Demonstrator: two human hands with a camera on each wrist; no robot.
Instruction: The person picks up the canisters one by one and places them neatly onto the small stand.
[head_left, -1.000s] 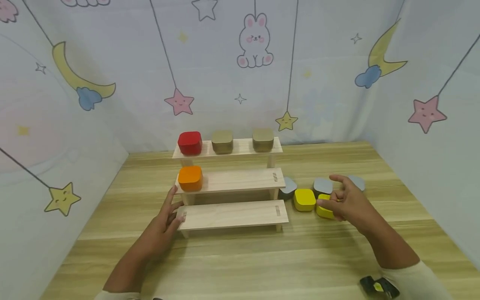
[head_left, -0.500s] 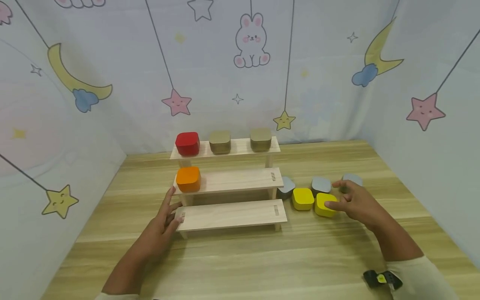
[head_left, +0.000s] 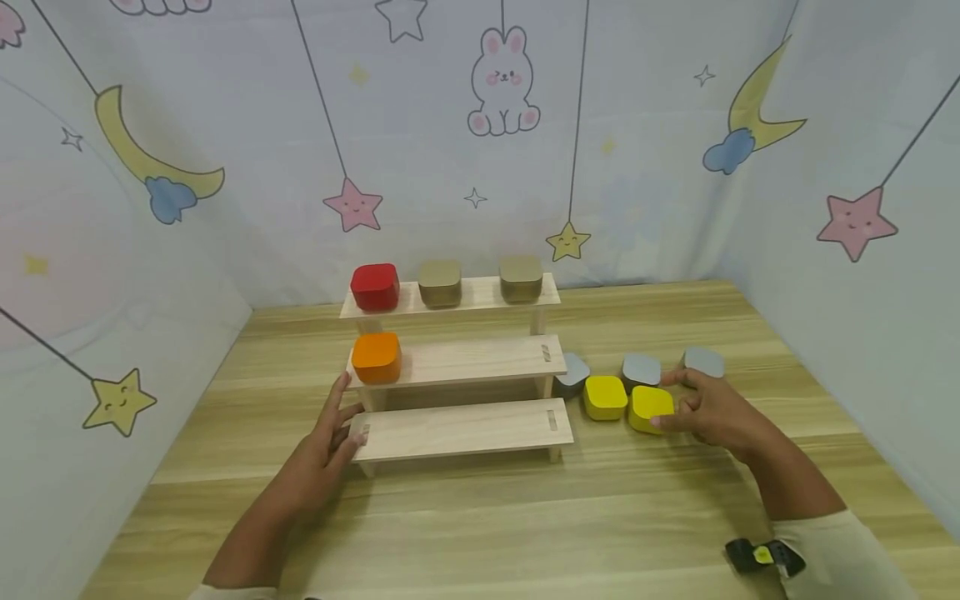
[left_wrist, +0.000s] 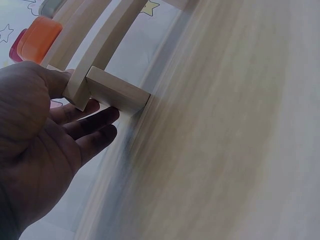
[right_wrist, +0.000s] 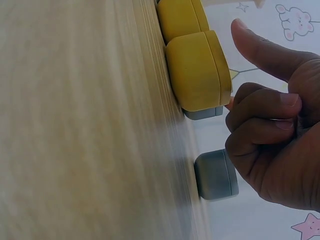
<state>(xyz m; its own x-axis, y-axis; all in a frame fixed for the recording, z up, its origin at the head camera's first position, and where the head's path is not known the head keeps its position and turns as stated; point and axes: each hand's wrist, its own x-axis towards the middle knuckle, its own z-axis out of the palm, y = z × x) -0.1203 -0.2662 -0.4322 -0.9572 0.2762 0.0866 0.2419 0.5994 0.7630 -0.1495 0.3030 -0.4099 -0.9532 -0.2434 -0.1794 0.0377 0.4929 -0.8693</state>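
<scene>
A three-step wooden shelf (head_left: 465,429) stands mid-table. My left hand (head_left: 318,462) holds its left end, thumb on the lowest plank; in the left wrist view the other fingers lie beneath and beside that plank (left_wrist: 100,47). Over the nearer yellow block (head_left: 649,407) hovers my right hand (head_left: 716,417), thumb and index finger extended either side of it. In the right wrist view the thumb is apart from that yellow block (right_wrist: 197,72), and the remaining fingers are curled. A second yellow block (head_left: 604,397) sits just left of it.
Grey blocks (head_left: 641,371) lie behind the yellow ones, one (head_left: 703,362) farther right. The top step carries a red block (head_left: 375,287) and two khaki blocks (head_left: 440,283). On the middle step's left end is an orange block (head_left: 377,358). Patterned cloth (head_left: 645,108) surrounds the table.
My right hand has lowered slightly around the nearer yellow block, its index finger coming down behind it. The left hand keeps its place on the shelf, and the blocks have not moved.
</scene>
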